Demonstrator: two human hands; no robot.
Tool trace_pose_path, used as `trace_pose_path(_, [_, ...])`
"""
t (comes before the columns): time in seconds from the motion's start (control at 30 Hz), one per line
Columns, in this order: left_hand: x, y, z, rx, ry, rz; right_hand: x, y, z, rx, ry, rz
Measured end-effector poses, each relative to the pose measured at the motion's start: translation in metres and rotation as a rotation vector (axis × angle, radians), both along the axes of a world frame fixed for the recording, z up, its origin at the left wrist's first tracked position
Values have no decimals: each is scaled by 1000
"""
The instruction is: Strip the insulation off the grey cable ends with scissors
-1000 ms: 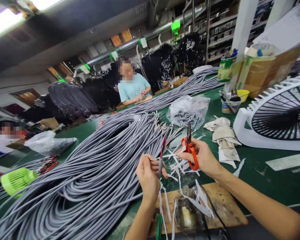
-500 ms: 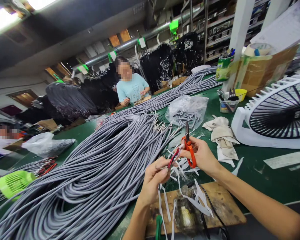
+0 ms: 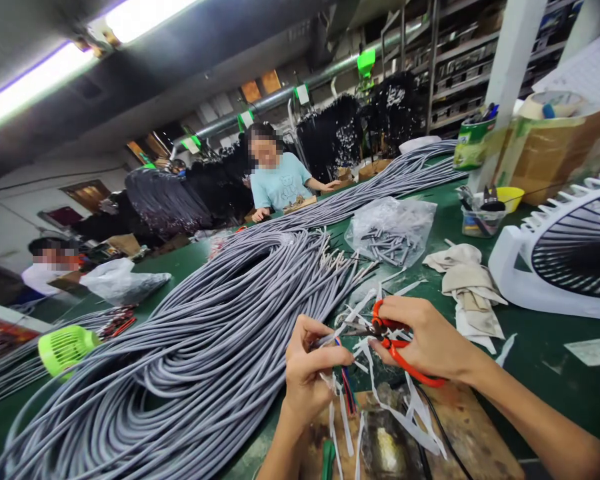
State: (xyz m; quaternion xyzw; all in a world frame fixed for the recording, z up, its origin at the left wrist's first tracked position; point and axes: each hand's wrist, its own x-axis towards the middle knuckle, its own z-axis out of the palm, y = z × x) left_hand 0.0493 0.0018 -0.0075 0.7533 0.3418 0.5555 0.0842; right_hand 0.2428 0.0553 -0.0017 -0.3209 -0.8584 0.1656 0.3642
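My left hand (image 3: 307, 370) pinches the end of a grey cable, from which thin red, blue and black wires (image 3: 349, 387) hang downward. In my right hand (image 3: 427, 333) is a pair of scissors (image 3: 415, 371) with orange handles. Its blades point left, close to the fingertips of my left hand and the cable end. Whether they touch the cable I cannot tell. White strips (image 3: 403, 415) dangle around and below both hands. A large coiled bundle of grey cables (image 3: 195, 333) lies left of my hands, its stripped ends toward them.
Below my hands sits a wooden board (image 3: 480, 440) bearing a dark block (image 3: 387, 443). A clear bag of grey pieces (image 3: 393, 230), a folded cloth (image 3: 463, 280) and a white fan (image 3: 525, 273) stand to the right. Across the green table sits a person (image 3: 283, 180); another is far left.
The scissors have swung from pointing up to pointing left, their handles now spread. The coloured wires, earlier stretched between both hands, now hang below my left hand. The view has shifted slightly left.
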Motion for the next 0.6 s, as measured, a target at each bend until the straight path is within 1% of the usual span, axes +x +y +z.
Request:
trace_pose_path(0.13, [-2,0,-1,36,-19,49,4,0,1,-48,-49,47])
trace_pose_path(0.27, [0,-1,-2,3,1,30,-1,-2,-1,-99,-38,56])
trace_pose_path(0.37, [2,-2,-4,-25,55,27,-5,-3,-4,-132,-29,109])
trace_pose_path(0.47, [4,-2,-5,-59,63,7,-4,-1,-6,-89,-15,94])
trace_pose_path(0.53, [6,-1,-4,-73,34,-16,-5,-1,-7,-41,6,81])
trace_pose_path(0.6, [7,0,-2,-85,-17,-34,-10,-4,-7,-33,48,62])
